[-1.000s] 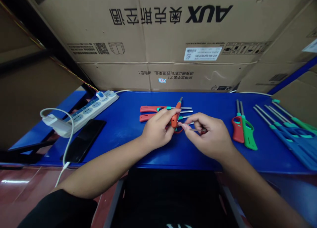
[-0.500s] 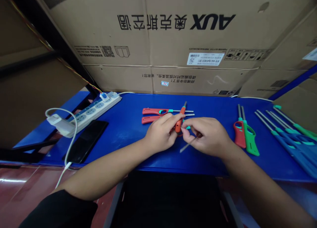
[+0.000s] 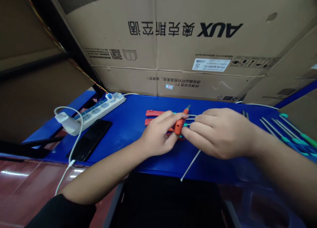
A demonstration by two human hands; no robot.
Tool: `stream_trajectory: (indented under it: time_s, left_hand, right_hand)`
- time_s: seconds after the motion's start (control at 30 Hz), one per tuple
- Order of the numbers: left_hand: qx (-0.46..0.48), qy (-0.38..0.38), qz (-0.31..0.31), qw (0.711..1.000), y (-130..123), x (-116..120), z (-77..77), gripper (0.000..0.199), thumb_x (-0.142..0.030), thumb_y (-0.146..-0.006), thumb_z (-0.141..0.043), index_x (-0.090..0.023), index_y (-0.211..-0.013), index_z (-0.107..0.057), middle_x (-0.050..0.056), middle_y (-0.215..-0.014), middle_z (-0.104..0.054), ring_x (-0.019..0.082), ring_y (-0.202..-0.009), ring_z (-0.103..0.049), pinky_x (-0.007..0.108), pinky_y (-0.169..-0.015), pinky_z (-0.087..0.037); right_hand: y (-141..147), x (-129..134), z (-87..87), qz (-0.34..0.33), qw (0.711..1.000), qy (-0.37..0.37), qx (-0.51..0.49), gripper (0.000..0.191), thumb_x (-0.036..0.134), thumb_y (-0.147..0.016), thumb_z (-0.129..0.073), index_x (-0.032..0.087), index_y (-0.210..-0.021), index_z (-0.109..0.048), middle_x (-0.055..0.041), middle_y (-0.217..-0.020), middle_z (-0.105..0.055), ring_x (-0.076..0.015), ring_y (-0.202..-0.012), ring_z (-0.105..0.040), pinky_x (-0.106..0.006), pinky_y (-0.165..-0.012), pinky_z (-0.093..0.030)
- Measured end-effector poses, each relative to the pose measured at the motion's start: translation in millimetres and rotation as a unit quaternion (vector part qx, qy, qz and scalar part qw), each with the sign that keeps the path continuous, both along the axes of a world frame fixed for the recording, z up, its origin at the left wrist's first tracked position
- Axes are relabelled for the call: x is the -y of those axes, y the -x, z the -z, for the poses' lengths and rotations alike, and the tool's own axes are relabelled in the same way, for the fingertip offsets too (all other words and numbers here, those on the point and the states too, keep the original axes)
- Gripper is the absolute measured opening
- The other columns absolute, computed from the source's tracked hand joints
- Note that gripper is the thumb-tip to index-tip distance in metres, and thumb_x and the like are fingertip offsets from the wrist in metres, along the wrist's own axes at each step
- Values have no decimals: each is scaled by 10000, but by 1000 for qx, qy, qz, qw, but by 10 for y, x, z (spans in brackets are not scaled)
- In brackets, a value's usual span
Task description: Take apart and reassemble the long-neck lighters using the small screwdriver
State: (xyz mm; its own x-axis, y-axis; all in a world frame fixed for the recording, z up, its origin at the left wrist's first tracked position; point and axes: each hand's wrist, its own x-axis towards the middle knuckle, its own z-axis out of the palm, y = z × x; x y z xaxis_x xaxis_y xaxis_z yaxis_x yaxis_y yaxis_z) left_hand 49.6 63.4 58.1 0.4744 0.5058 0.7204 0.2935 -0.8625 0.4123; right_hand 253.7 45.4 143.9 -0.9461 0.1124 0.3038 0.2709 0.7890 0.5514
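Right hand (image 3: 220, 133) swings across, fingers curled on a thin steel rod (image 3: 190, 165), light and stiff; left fingers (image 3: 170, 115) pinch the slim red lighter body (image 3: 179, 126).

The body of a red-orange utility lighter (image 3: 179, 125) is largely hidden by the fingers of the left hand (image 3: 158, 133) and the right hand (image 3: 220, 133), and a red loop (image 3: 182, 138) beneath it is too covered for its kind to be told. Left of the lighter, the shafts of two red utility lighters (image 3: 153, 113) are hidden behind the left hand. Right of it, a pair of lighters is covered by the right hand, only metal tips (image 3: 245, 114) being shown. The upper end of a thin metal rod (image 3: 190, 165) is hidden under that hand. Further right, a row of blue and green lighters (image 3: 292, 138) is cut off by the picture's edge, as is the right forearm (image 3: 284, 162).
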Motion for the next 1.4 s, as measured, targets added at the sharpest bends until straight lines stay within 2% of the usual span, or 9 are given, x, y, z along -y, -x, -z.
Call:
stream_trajectory:
  time_s: [0.17, 0.33, 0.4, 0.47, 0.53, 0.83, 1.03, 1.17, 1.4]
  left_hand:
    - [41, 18, -31, 998, 83, 75, -154, 378, -115, -830, -605, -178, -1203, -611, 48, -1076, -704, 162, -908, -641, 291, -850, -511]
    - [171, 211, -73, 960, 127, 273, 8, 297, -292, -864, -700, -206, -1136, -618, 52, -1105, -702, 196, -969, -667, 312, -867, -514]
    - [206, 338, -20, 918, 151, 417, 145, 304, -351, -889, -675, -201, -1140, -591, 57, -1071, -700, 185, -884, -685, 295, -784, -532]
    - [176, 419, 17, 891, 175, 548, 288, 309, -385, -894, -666, -195, -1123, -585, 49, -1021, -697, 167, -812, -677, 278, -738, -526]
    - [128, 430, 22, 893, 203, 625, 409, 310, -390, -888, -672, -195, -1114, -590, 46, -1034, -692, 168, -846, -668, 276, -759, -517]
    - [-150, 286, -44, 945, 368, 527, 601, 312, -317, -933, -605, -248, -1237, -608, 54, -1122, -674, 226, -1022, -610, 388, -933, -480]
    - [-198, 214, -114, 950, 350, 577, 621, 381, -402, -926, -606, -222, -1261, -629, 107, -1122, -620, 256, -1002, -574, 418, -868, -509]
    - [-214, 188, -129, 950, 446, 349, 467, 586, -592, -900, -578, -235, -1365, -564, 119, -1312, -572, 280, -1182, -553, 445, -1011, -476]
    - [-376, 251, -196, 870, 590, -356, 412, 960, -777, -904, -328, -126, -1596, -186, 158, -1667, -113, 335, -1553, -102, 535, -1253, -128]
  right_hand:
    - [85, 68, -170, -14, 999, 33, -19, 307, 133, -959, -433, 192, -719, -615, -2, -602, -571, -146, -535, -486, -322, -549, -330]
    - [-82, -147, -36, 40, 991, 86, -89, 227, 216, -964, -496, 193, -814, -665, -1, -663, -651, -133, -576, -526, -294, -579, -350]
    - [-96, -397, 76, 120, 963, 193, -145, 151, 259, -911, -559, 195, -873, -691, 2, -717, -676, -121, -604, -542, -275, -588, -359]
    - [-2, -714, 232, 240, 892, 335, -187, 127, 273, -854, -630, 178, -884, -707, 19, -680, -633, -106, -591, -515, -265, -600, -370]
    - [194, -1045, 426, 316, 822, 432, -195, 141, 256, -869, -625, 154, -913, -712, 18, -696, -616, -102, -618, -522, -257, -626, -405]
    - [1081, -1904, 1105, 361, 738, 564, -89, 360, 378, -953, -611, 177, -1250, -605, -94, -1269, -617, -220, -1058, -636, -425, -881, -561]
    - [1111, -1983, 1180, 346, 726, 588, -87, 351, 385, -950, -614, 173, -1230, -619, -85, -1262, -623, -227, -1054, -637, -417, -874, -563]
    - [948, -1909, 1030, 329, 744, 566, -131, 275, 339, -931, -631, 151, -1128, -666, -54, -1071, -680, -180, -901, -649, -342, -784, -550]
    - [167, -1221, 842, 301, 780, 502, -220, 262, 329, -839, -602, 175, -1034, -687, 23, -719, -598, -118, -631, -496, -257, -617, -381]
